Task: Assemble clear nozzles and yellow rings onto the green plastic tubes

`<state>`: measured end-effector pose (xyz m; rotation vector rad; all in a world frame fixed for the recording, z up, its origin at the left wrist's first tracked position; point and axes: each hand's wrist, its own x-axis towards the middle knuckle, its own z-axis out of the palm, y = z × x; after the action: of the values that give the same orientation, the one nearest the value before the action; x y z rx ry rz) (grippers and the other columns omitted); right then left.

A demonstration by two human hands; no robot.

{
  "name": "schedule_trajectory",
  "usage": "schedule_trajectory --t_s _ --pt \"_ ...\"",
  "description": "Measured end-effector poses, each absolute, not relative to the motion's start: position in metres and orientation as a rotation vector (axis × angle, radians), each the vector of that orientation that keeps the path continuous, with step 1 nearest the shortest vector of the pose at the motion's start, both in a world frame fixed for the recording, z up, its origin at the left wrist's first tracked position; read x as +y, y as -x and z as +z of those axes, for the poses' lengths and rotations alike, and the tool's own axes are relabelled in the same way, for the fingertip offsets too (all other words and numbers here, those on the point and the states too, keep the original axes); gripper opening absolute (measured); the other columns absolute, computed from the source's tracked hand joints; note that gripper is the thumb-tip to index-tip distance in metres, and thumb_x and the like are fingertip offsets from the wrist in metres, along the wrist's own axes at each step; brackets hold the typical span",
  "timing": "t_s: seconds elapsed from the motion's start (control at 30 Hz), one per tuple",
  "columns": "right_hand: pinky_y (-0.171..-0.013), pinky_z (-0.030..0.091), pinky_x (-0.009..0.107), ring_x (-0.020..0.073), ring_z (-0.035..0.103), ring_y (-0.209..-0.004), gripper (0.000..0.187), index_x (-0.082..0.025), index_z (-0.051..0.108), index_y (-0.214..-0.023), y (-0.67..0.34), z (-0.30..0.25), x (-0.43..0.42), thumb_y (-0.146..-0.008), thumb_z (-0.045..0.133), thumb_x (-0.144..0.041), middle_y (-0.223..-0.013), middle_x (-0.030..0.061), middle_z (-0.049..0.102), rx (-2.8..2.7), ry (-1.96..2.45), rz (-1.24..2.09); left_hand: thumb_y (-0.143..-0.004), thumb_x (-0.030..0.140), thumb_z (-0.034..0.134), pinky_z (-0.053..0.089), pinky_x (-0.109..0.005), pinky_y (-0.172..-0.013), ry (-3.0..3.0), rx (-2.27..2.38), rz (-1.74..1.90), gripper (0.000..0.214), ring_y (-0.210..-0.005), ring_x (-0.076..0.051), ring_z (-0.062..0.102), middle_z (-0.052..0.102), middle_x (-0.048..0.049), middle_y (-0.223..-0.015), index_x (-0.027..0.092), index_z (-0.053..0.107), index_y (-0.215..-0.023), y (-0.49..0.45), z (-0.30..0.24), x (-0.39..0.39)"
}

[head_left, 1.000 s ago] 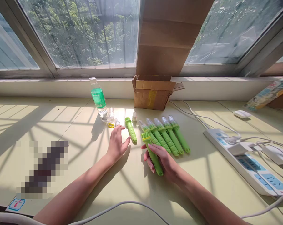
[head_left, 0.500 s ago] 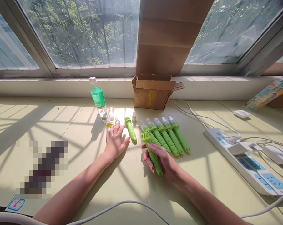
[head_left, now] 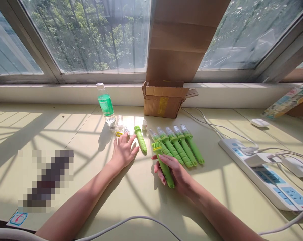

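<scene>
My right hand is wrapped round a green ribbed handle, tilted with its yellow-green ridged end up and bare of any clear cap. My left hand rests on the table with fingers spread, its fingertips close to a yellow ring-like piece and a small clear-and-white piece. Another green handle without a clear cap lies just right of that hand. Several green handles with clear caps lie side by side beyond my right hand. Clear cylindrical caps lie past my left fingertips.
A water bottle with a green label stands at the back left. A small white piece stands before an open cardboard box. On the right lies a power strip with plugs and cables. A white cable crosses the front.
My left fingers have shifted very slightly, still spread by the small pieces. The view has moved a touch; my right hand keeps the same hold on the green handle.
</scene>
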<state>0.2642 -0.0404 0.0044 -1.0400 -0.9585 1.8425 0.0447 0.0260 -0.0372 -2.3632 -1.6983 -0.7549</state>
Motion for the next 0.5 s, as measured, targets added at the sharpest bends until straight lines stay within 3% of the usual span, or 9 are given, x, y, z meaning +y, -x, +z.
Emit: schedule_trajectory --t_s 0.13,0.3,0.5 --pt "-0.036 0.037 0.022 0.0101 0.045 -0.039 0.031 -0.017 0.061 -0.099 -0.2645 0.0029 -0.0402 -0.089 0.055 -0.046 -0.067 0.0025 0.064 -0.955 1.039 1.842 -0.089 0.046 0.05 0.037 -0.051 -0.096 2.333 -1.736 -0.751 0.05 -0.115 -0.034 0.05 0.048 -0.0191 -0.134 0.022 0.053 -0.133 -0.0466 -0.0344 0.024" --pt "-0.036 0.037 0.022 0.01 0.045 -0.039 0.032 -0.017 0.062 -0.097 -0.2641 0.0038 -0.0409 -0.088 0.056 -0.047 -0.066 0.0022 0.064 -0.964 1.037 1.834 -0.088 0.045 0.052 0.027 -0.058 -0.105 2.329 -1.699 -0.742 0.055 -0.133 -0.04 0.035 0.036 -0.0192 -0.148 0.021 0.049 -0.137 -0.0462 -0.0407 0.0283" --pt "-0.037 0.037 0.023 0.0108 0.045 -0.04 0.032 -0.018 0.061 -0.098 -0.2645 0.0048 -0.041 -0.088 0.056 -0.048 -0.067 0.0024 0.064 -0.958 1.043 1.846 -0.087 0.044 0.053 0.037 -0.053 -0.098 2.303 -1.721 -0.779 0.051 -0.12 -0.035 0.046 0.045 -0.0187 -0.135 0.021 0.051 -0.133 -0.0467 -0.0359 0.0266"
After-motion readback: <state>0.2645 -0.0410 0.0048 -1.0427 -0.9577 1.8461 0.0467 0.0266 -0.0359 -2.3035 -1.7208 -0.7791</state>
